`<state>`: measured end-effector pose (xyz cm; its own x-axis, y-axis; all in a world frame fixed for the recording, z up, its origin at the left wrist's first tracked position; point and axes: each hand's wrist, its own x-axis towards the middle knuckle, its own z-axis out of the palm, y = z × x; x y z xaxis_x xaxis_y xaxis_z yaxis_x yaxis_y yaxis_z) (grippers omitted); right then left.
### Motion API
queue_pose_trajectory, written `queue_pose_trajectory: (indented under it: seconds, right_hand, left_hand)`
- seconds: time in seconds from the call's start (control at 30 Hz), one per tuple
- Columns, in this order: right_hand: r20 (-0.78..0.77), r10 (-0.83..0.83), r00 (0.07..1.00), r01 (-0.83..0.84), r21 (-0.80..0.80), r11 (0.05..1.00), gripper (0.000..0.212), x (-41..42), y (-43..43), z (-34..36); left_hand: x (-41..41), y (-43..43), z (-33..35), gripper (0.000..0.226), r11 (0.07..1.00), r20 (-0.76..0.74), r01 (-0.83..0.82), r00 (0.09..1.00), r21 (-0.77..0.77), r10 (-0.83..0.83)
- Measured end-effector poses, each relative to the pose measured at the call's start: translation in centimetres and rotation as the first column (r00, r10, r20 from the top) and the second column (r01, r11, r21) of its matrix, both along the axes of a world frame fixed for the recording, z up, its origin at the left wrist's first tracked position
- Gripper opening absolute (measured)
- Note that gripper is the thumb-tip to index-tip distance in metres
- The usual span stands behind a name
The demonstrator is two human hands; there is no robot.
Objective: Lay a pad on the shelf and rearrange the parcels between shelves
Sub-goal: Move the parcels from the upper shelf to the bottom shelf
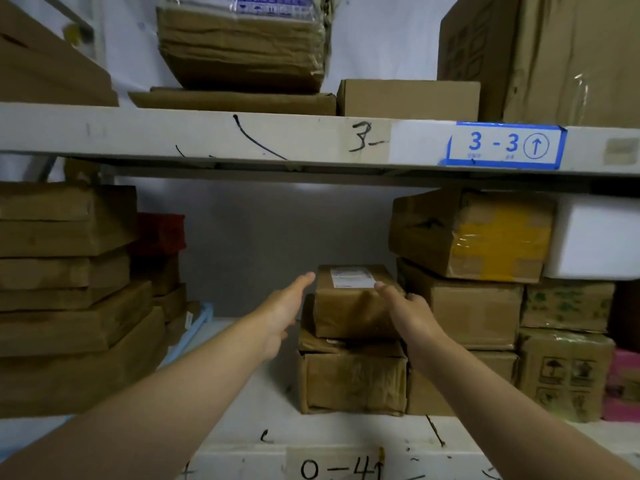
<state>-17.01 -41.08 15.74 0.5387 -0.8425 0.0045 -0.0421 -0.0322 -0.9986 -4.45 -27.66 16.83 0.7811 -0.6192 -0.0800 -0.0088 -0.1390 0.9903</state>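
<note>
While the top parcel (353,303) is flanked at frame centre by the left hand (287,303) and right hand (405,310), both spread, even pressure should be applied on both sides before lifting.

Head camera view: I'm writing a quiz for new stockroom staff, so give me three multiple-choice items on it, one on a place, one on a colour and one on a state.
1. Where is the parcel with the white label?
A. On the floor.
B. On top of the brown stack in the middle of the lower shelf.
C. Tucked under the person's arm.

2. What colour frames the 3-3 tag?
A. Red.
B. Green.
C. Blue.

3. How is the left hand?
A. Open, fingers straight.
B. Clenched in a fist.
C. Gripping a box.

Answers: 1 B, it tops the middle pile. 2 C, a blue border rings the tag. 3 A, its fingers reach out straight beside the parcel and hold nothing.
</note>
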Motion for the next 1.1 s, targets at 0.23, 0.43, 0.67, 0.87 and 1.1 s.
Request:
queue_pose_trajectory:
  seconds: [0.23,0.43,0.67,0.87,1.1]
  right_hand:
    - [0.008,-0.071,0.997,0.070,0.076,0.995,0.073,2.1,-1.2,-0.5]
    - [0.046,-0.033,0.998,0.030,0.059,0.998,0.079,2.4,-1.4,-0.3]
    - [0.119,0.102,0.988,-0.087,-0.124,0.988,0.063,1.8,0.2,1.2]
    - [0.029,0.017,0.999,-0.009,-0.269,0.963,0.057,0.3,0.6,0.3]
    - [-0.481,-0.280,0.831,-0.118,-0.644,0.756,0.045,-1.7,0.3,-4.6]
  left_hand:
    - [1.7,-3.3,-0.2,0.076,0.987,-0.131,0.158,0.978,-0.027,-0.160]
    - [2.9,-3.3,0.4,0.084,0.982,-0.215,0.120,0.965,-0.147,-0.151]
    - [2.8,-0.2,2.2,0.032,0.941,-0.330,0.044,0.930,-0.335,-0.161]
    - [3.8,3.2,1.4,0.029,0.908,-0.379,-0.129,0.925,-0.399,-0.035]
    - [6.1,5.7,-2.5,0.029,0.907,-0.469,-0.266,0.879,-0.327,0.089]
